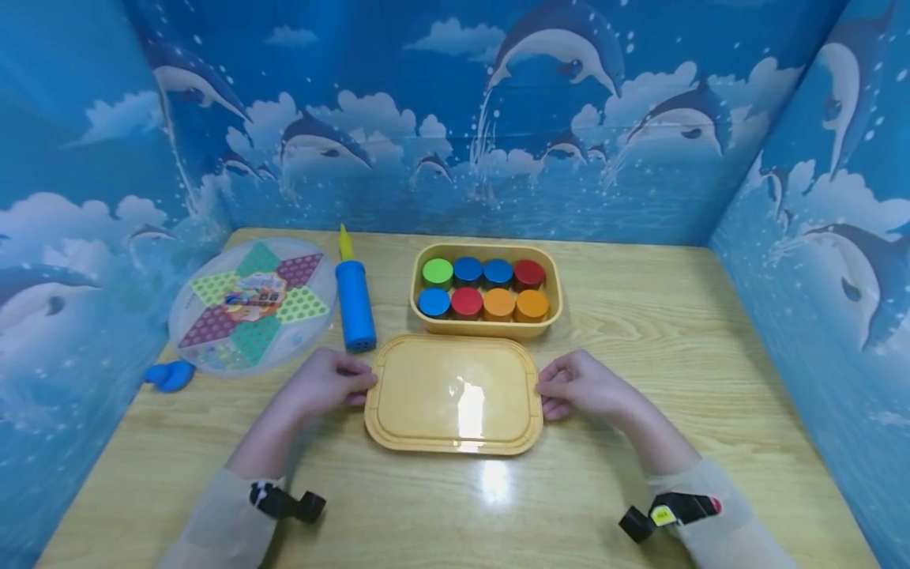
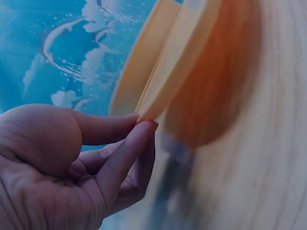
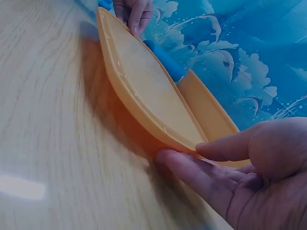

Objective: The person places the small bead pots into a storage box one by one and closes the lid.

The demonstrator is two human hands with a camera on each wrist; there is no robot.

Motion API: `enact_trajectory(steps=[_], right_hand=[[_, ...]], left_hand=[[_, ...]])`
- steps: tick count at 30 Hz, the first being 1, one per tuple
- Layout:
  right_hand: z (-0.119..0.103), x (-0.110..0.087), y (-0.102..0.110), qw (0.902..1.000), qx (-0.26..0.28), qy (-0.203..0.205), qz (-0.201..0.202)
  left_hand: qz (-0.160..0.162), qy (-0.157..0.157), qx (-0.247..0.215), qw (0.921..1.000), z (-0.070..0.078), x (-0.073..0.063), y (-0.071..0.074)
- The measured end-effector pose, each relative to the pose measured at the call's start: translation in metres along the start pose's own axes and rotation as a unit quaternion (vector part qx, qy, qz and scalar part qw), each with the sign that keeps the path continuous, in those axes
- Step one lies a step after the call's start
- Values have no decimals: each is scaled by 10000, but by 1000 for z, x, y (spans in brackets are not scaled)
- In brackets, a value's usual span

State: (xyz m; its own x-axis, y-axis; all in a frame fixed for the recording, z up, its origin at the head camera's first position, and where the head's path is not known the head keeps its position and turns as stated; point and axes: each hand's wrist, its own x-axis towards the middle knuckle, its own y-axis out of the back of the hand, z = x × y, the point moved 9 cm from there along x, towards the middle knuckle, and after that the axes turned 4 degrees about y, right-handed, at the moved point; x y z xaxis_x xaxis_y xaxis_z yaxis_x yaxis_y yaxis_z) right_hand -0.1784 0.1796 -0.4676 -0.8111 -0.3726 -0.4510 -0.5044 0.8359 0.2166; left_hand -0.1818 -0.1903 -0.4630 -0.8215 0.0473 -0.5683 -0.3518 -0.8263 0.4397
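Observation:
Both hands hold a yellow plastic lid (image 1: 419, 391) by its short ends, in front of an open yellow box (image 1: 485, 327). My left hand (image 1: 332, 382) pinches the lid's left end between thumb and fingers; the left wrist view shows the thumb on top of the rim and fingertips beneath. At the right end, my right hand (image 1: 579, 384) grips the rim the same way, thumb above. Seen from the right wrist, the lid (image 3: 144, 81) is held just over the table, its shadow below. Inside the box stand several small tubs with green, blue, red and orange tops (image 1: 467, 303).
A blue hand pump (image 1: 355, 304) with a yellow nozzle lies left of the box. Further left is a round Chinese checkers board (image 1: 256, 304) under a clear cover, with a small blue object (image 1: 171, 376) beside it. Dolphin-print cloth (image 1: 455, 118) walls the wooden table (image 1: 640, 300).

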Motion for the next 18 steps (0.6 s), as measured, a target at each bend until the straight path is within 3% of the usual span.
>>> enact_trajectory(steps=[10, 18], right_hand=[[-27, -34, 16, 9975, 375, 481, -359], [-58, -42, 50, 9932, 555, 980, 285]], left_hand=[[-160, -191, 104, 9996, 34, -26, 7], [-397, -945, -706, 9922, 78, -23, 10]])
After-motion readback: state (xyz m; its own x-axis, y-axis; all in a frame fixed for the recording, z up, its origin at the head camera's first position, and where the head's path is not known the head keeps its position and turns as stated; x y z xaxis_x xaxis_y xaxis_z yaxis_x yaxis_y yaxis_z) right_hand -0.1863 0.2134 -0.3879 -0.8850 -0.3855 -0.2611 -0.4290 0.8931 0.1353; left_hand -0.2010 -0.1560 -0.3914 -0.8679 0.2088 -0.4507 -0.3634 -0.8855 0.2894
